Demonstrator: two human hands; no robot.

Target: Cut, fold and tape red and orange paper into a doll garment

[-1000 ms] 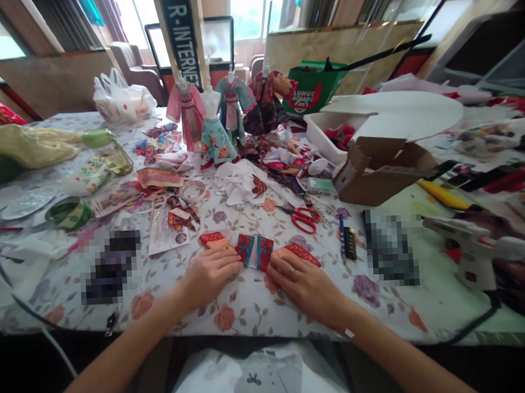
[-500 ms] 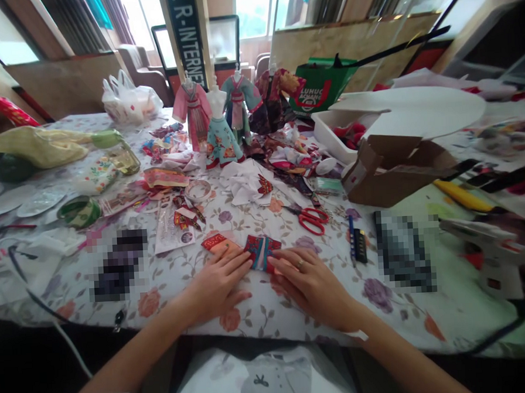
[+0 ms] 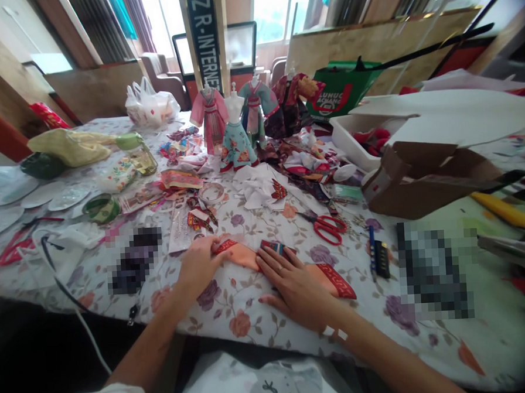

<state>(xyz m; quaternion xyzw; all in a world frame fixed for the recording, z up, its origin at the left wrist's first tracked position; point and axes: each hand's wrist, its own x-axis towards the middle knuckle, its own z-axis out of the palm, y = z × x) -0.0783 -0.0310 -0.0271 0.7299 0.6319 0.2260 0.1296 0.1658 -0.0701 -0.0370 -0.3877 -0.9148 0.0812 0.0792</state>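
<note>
A tiny doll garment, orange with red patterned trim, lies flat on the flowered tablecloth near the front edge. My left hand pinches the garment's left sleeve between thumb and fingers. My right hand lies flat on the garment's middle with fingers stretched out, covering most of the body. The right sleeve sticks out from under that hand toward the right.
Red scissors lie just beyond my right hand. Three dressed doll mannequins stand at the back among fabric scraps. A cardboard box, a white bin and a green bag fill the right. Ribbon rolls, plastic lids and a cable crowd the left.
My left hand moved from lying flat beside the garment to pinching its left sleeve. My right hand slid onto the garment's middle. The view shifted left.
</note>
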